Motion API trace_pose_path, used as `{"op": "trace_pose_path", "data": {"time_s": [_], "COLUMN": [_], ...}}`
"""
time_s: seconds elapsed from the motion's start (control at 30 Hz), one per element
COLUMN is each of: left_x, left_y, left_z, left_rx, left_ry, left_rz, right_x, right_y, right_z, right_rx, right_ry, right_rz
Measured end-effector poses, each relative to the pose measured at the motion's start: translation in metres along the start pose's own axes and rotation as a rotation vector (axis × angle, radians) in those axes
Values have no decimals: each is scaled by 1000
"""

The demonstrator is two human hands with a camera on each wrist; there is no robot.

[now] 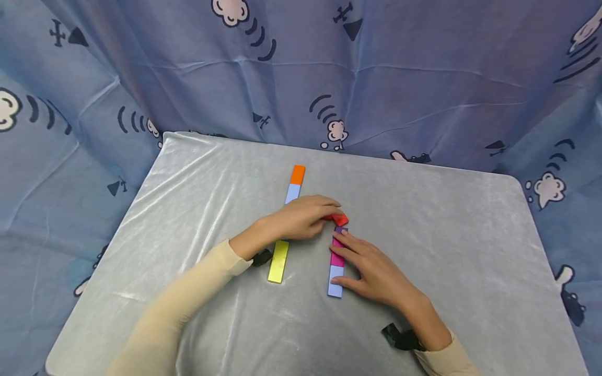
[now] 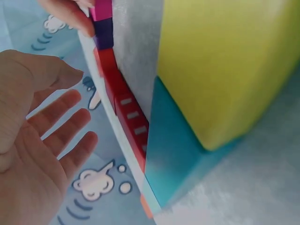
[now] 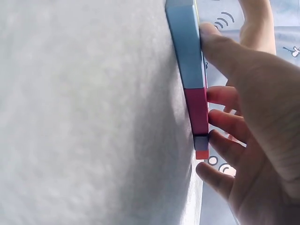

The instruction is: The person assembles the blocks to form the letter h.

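My left hand (image 1: 303, 216) reaches across the table, its fingertips at a red block (image 1: 342, 220). The left wrist view shows its fingers loosely extended, not wrapped round anything. Red blocks (image 2: 131, 122) with pale marks run in line there, partly hidden in the head view. A purple block (image 1: 342, 229), a magenta block (image 1: 336, 256) and a light blue block (image 1: 336, 284) form a row below the red. My right hand (image 1: 376, 271) rests along this row, fingertips on its top, thumb by the light blue block. Its fingers are spread and relaxed in the right wrist view.
Left of this row, an orange block (image 1: 297, 175), another light blue block (image 1: 292, 193) and a yellow block (image 1: 278, 262) lie in a line, partly under my left hand. A teal block (image 2: 171, 145) adjoins the yellow. Patterned blue curtain (image 1: 291, 78) surrounds the grey cloth-covered table (image 1: 447, 224).
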State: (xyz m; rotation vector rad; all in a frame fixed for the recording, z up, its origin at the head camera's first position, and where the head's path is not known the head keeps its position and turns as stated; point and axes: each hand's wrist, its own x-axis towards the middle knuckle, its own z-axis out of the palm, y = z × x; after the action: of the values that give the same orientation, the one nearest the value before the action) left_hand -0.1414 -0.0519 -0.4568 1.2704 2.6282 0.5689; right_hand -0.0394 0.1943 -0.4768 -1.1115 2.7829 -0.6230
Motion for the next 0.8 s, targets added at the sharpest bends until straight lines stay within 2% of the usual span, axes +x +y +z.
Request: {"op": "trace_pose_path", "data": {"time_s": [0.23,0.5,0.63,0.8], "left_x": [-25,-57,-69,-80], "left_y": [-2,-6,-10,-18], "left_z": [-7,-13,-14,-13], "left_rx": [-62,-171,-207,-235], "left_ry": [50,154,196,247], "left_rz": [-81,-198,-254,-289], "right_x": [-2,-6,-8,-10], "right_y": [1,1,3,5], "right_z": [1,0,-1,-3], "right_rx": [-2,29,42,46], "right_ry": [-3,-32,-37,-39], "right_rz": [16,68,85,81]}}
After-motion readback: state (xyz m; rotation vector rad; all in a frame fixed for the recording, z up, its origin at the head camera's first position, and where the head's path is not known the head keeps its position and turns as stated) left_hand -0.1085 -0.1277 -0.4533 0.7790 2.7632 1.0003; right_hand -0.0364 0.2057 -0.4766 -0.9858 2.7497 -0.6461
